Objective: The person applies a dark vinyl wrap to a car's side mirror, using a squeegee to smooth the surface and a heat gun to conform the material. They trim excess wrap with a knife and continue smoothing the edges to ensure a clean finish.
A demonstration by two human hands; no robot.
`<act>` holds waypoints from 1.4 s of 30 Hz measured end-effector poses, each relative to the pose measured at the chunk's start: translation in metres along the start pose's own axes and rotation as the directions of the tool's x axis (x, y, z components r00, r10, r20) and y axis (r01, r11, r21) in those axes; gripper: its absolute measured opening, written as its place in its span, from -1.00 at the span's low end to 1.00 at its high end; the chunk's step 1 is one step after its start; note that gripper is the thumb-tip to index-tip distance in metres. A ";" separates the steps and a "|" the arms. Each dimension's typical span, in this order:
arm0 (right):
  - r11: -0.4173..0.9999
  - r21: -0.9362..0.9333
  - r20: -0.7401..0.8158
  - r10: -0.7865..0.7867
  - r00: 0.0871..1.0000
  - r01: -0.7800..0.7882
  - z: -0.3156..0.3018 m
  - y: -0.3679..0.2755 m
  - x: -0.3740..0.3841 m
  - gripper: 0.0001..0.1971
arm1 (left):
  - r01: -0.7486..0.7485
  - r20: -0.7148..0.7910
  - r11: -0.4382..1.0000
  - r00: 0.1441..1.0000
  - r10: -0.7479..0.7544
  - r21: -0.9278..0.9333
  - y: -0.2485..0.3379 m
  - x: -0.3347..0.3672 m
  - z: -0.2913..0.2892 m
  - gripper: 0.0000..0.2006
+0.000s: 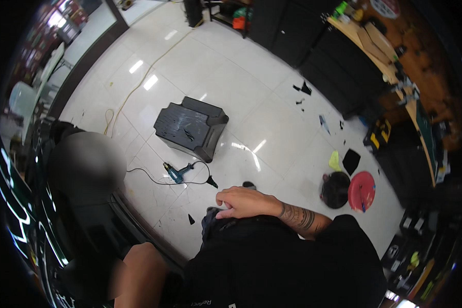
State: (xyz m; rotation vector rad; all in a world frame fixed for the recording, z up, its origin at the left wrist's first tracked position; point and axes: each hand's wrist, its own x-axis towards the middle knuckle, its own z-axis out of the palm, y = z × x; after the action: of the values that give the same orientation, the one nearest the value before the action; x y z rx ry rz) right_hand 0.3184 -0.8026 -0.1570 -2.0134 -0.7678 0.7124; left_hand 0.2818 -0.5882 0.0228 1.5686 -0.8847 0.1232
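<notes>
My right hand [246,201], with a tattooed forearm, reaches across the front of my black shirt. Its fingers are loosely bent, the thumb apart from the forefinger, and nothing shows between them. Grey trouser cloth [209,223] lies just beside the thumb. Low on the left, my left hand [141,269] is smeared by motion, its fingers hidden; what it touches I cannot make out. It is nearest a dark panel [138,223] of a glossy dark vehicle [23,205]. Close by is a person's blurred head [87,164], above dark clothing.
A black step stool [182,126] stands on the white tiles, near a teal heat gun [177,173] with its cord. A yellow cable [138,84] crosses the floor. Black scraps [305,88] lie about. At right are a red round seat [362,191], a black one [335,190] and a workbench [364,49].
</notes>
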 end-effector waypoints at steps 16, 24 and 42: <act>0.931 -0.338 0.162 0.199 0.967 -0.135 0.064 0.047 0.126 -0.63 | -0.112 -0.211 0.912 0.955 0.209 0.395 0.108 -0.077 -0.126 -0.71; 0.880 -0.468 0.443 0.317 0.839 -0.086 0.082 0.183 0.267 -0.63 | 0.196 -0.411 0.886 0.911 -0.006 0.420 0.021 -0.074 -0.177 -0.70; 0.750 -0.598 0.277 0.524 0.806 -0.282 0.415 0.602 0.548 -0.61 | 0.928 -0.366 0.246 0.134 -0.921 -0.279 -0.470 -0.386 -0.199 -0.69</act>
State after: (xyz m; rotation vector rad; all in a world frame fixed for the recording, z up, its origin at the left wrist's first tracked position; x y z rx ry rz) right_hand 0.5300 -0.4654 -0.9796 -2.6260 -0.8360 1.3673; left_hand 0.3705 -0.2651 -0.5216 1.7306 0.6442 -0.4091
